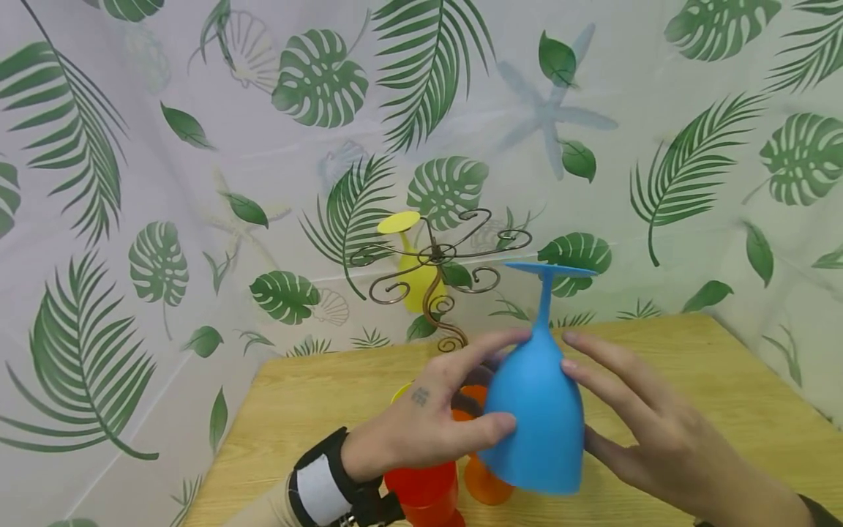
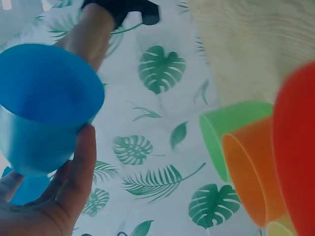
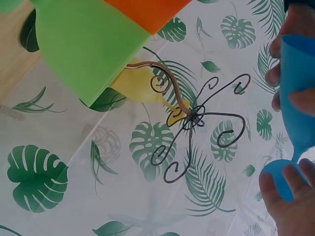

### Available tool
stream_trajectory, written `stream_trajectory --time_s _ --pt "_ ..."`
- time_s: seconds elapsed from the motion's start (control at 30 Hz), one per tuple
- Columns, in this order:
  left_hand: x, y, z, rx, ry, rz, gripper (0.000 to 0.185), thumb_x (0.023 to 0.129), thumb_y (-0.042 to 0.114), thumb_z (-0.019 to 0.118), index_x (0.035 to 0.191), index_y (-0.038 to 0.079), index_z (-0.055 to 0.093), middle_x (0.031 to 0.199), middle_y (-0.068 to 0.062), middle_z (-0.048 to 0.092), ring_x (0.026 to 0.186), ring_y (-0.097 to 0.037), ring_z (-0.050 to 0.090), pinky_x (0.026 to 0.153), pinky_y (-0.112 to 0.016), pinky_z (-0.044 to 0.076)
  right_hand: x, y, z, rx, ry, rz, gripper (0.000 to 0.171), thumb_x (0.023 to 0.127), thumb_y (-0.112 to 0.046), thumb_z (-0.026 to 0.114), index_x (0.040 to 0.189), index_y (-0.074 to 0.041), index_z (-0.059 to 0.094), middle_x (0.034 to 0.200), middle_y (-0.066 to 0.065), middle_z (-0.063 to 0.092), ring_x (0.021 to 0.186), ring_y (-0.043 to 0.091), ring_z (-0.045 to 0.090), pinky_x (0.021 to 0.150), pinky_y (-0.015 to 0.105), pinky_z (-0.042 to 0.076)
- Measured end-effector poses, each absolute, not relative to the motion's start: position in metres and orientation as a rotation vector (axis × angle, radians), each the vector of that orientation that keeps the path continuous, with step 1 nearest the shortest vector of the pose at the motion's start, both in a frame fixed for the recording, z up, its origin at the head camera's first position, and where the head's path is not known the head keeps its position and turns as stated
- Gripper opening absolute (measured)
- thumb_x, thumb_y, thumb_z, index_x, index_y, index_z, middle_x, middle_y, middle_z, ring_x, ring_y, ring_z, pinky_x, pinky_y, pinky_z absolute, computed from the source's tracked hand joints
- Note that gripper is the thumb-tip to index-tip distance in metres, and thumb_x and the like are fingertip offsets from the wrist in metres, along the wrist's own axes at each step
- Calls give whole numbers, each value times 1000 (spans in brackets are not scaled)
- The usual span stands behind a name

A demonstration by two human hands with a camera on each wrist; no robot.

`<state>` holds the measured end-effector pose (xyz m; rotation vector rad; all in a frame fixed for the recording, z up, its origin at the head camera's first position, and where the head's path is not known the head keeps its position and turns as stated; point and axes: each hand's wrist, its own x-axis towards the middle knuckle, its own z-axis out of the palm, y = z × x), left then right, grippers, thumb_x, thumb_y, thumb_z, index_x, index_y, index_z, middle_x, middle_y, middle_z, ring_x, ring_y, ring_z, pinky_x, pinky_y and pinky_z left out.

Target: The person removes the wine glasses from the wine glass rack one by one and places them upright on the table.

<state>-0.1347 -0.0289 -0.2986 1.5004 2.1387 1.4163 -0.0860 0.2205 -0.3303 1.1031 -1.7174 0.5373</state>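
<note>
Both hands meet around an upside-down blue plastic goblet (image 1: pixel 536 410) — the left hand (image 1: pixel 421 428) has thumb and fingers curled on its bowl, the right hand (image 1: pixel 648 432) lays nearly straight fingers against the other side. Its round foot points up, above the grip, clear of the light wooden table (image 1: pixel 711 395). Just below the left grip stand a red plastic cup (image 1: pixel 424 494) and an orange plastic goblet (image 1: pixel 484 479). Beyond the grip, a bronze wire goblet rack (image 1: pixel 437 274) carries a hanging yellow plastic goblet (image 1: pixel 411 267).

wall: leaf-print curtain (image 1: pixel 691 110) | furniture: wooden table (image 1: pixel 711 395)
</note>
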Motion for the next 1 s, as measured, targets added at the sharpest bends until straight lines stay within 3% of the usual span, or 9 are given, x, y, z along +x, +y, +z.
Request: stream_trajectory --time_s 0.13,0.27,0.37,0.6,0.77,1.0 --pt "-133 -36 -295 1411 2026 1395 75 99 61 49 160 23 27 146 -17 53 123 -18 63 90 -30 58 -86 216 -327 1155 -1666 502 55 103 -42 57 122 10 61 133 30 59 147 23 43 121 27 33" --pt "-133 -40 -296 1335 1958 1359 74 100 58 46 161 23 26 147 -18 50 127 -19 59 97 -32 55 -88 212 -326 1200 -1621 467 55 101 -45 59 120 7 63 137 28 60 149 29 41 125 37 28" --pt "-134 -42 -297 1266 1953 1343 69 101 55 44 161 25 28 148 -17 50 126 -19 59 94 -33 57 -89 209 -326 1247 -1584 475 53 100 -45 62 121 4 63 139 25 60 148 31 42 125 40 28" --pt "-136 -44 -305 1126 1807 1384 67 102 51 42 162 25 30 157 -12 42 125 -17 58 92 -36 59 -84 204 -329 1299 -1504 487 45 98 -41 66 121 -2 67 125 29 66 140 33 52 123 41 31" --pt "-136 -44 -310 1149 1818 1409 63 103 46 41 155 12 40 151 -17 48 122 -14 60 93 -35 59 -80 206 -331 1282 -1544 476 49 93 -48 71 118 -6 71 115 27 69 124 30 60 121 36 33" --pt "-133 -45 -314 1270 1825 1594 46 106 33 50 133 -4 57 134 -28 59 110 -10 66 92 -37 59 -74 211 -338 1241 -1611 489 57 88 -56 73 116 -6 73 108 24 71 111 23 62 115 26 36"
